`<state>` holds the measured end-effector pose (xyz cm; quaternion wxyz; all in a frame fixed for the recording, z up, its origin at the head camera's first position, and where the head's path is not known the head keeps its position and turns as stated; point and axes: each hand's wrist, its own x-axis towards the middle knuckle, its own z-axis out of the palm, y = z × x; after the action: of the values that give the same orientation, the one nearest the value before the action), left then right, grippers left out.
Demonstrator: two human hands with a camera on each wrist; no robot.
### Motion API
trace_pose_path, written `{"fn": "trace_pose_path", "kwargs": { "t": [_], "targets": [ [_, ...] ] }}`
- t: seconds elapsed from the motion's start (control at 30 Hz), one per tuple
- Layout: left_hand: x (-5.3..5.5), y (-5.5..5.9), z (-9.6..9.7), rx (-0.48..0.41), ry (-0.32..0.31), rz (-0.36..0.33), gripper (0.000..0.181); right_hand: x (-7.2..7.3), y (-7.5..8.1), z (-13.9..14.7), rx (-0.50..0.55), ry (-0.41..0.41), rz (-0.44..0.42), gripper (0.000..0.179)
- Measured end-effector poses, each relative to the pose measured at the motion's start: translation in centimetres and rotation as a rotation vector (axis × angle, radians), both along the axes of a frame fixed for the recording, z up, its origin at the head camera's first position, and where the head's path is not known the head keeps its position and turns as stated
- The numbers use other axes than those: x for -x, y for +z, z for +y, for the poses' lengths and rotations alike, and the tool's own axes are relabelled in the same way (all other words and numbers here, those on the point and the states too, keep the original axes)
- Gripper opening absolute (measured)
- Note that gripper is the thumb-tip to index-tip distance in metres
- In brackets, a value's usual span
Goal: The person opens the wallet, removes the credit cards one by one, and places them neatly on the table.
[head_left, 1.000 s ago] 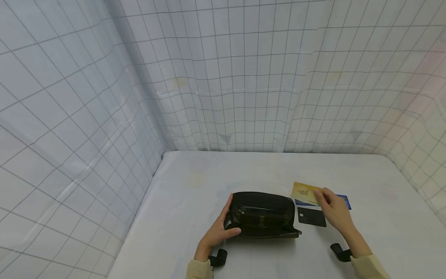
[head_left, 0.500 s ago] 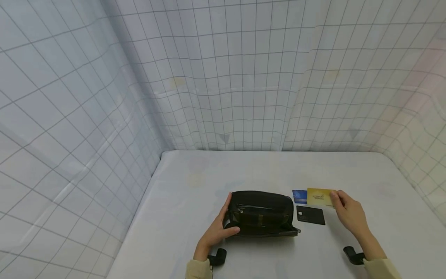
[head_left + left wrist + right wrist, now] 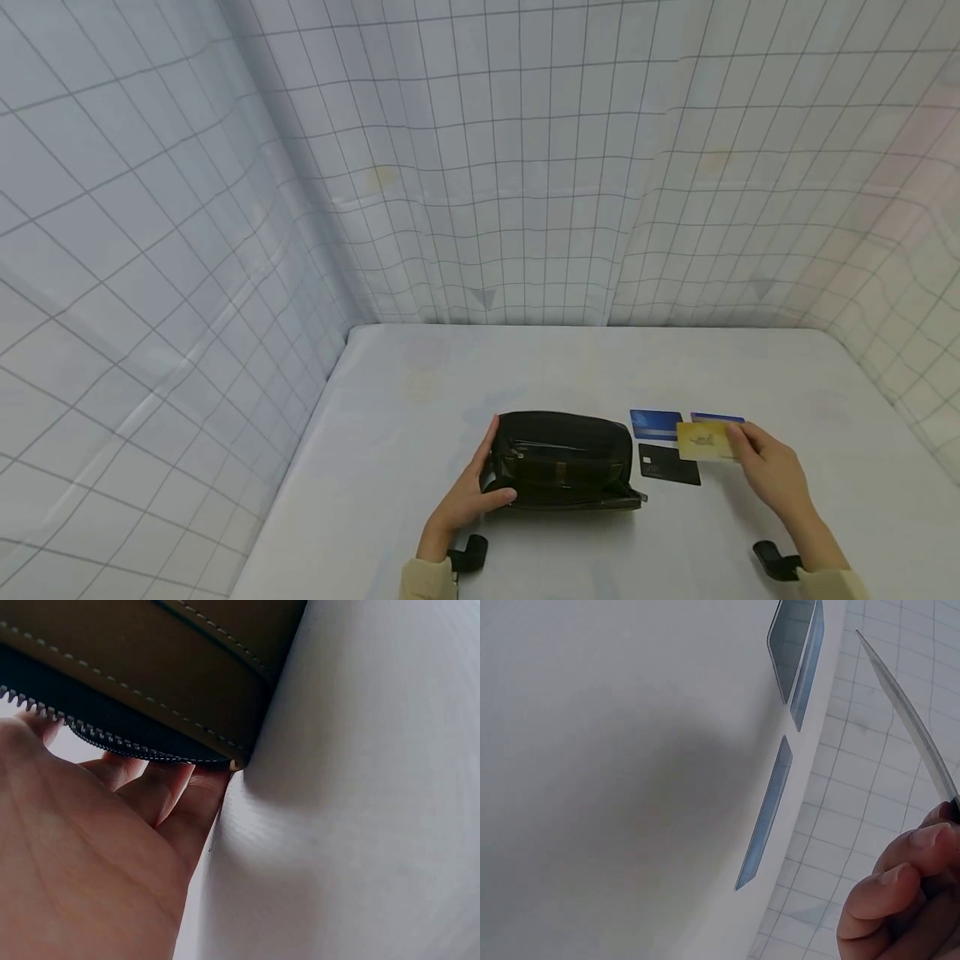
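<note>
A dark long zip wallet (image 3: 564, 432) lies with its mouth spread on the white table. My left hand (image 3: 467, 502) grips the wallet's left end, thumb over the front edge and fingers round the side. Its stitched brown leather and metal zip teeth (image 3: 112, 740) fill the top of the left wrist view. Between thumb and fingers my right hand (image 3: 776, 477) pinches a yellow card (image 3: 701, 442), held raised over the cards on the table. In the right wrist view this pinched card (image 3: 907, 709) shows nearly edge-on, above the curled fingers.
Right of the wallet lie a blue card (image 3: 656, 424) and, nearer the front, a black card (image 3: 666, 467). Another blue card (image 3: 717, 417) is partly covered by the yellow one. Grid-patterned white sheeting (image 3: 487, 208) hangs behind and beside the table (image 3: 420, 367).
My right hand has carried the yellow card rightward, then a little towards me, baring the left blue card; a second blue card now shows on the table. The left hand stays on the wallet.
</note>
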<state>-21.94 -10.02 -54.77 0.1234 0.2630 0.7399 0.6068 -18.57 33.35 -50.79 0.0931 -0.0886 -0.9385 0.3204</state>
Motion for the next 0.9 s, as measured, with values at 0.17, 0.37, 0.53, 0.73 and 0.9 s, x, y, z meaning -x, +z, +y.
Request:
{"fn": "trace_pose_path", "kwargs": {
  "t": [0.17, 0.37, 0.53, 0.73, 0.9],
  "targets": [
    [-0.1, 0.1, 0.0, 0.014, 0.009, -0.015, 0.094, -0.7, -0.2, 1.3, -0.005, -0.007, -0.021, 0.055],
    [-0.1, 0.2, 0.0, 0.02, 0.022, -0.022, 0.093, -1.2, 0.0, 2.5, 0.01, 0.013, -0.094, 0.06],
    [-0.1, 0.1, -0.1, 0.018, 0.021, -0.019, 0.093, -1.4, 0.0, 3.2, 0.035, 0.023, -0.166, 0.068],
    [0.0, 0.1, 0.0, 0.016, 0.011, -0.017, 0.093, -1.4, 0.0, 3.7, 0.032, 0.039, -0.233, 0.072],
    [-0.1, 0.0, 0.0, 0.021, 0.008, 0.005, 0.093, -1.4, 0.1, 3.8, 0.009, 0.046, -0.278, 0.074]
  ]
}}
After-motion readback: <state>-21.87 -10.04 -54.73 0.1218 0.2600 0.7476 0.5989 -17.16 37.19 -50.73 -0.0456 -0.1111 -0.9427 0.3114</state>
